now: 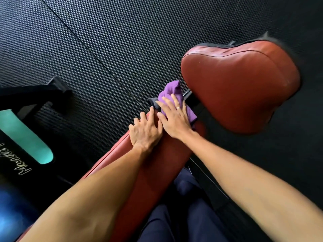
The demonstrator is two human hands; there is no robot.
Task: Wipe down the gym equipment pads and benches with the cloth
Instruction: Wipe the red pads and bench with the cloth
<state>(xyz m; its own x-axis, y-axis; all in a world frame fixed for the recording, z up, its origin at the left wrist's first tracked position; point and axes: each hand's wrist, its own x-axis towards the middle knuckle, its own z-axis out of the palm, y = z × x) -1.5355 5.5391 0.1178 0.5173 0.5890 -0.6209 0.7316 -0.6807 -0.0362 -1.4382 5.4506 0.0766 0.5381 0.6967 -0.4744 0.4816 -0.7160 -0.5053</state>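
The right hand (174,117) presses flat, fingers straight, on the purple cloth (172,89) at the far end of the long pad (157,163), mid-frame. The left hand (145,131) lies spread on the pad just beside it.

The cloth overhangs the gap toward the seat (241,84), so a push could snag it on the dark frame there or slide it off.

Both pads look like smooth, creased red vinyl with piped seams. The cloth is soft and bunched, the floor (122,32) dimpled black rubber.
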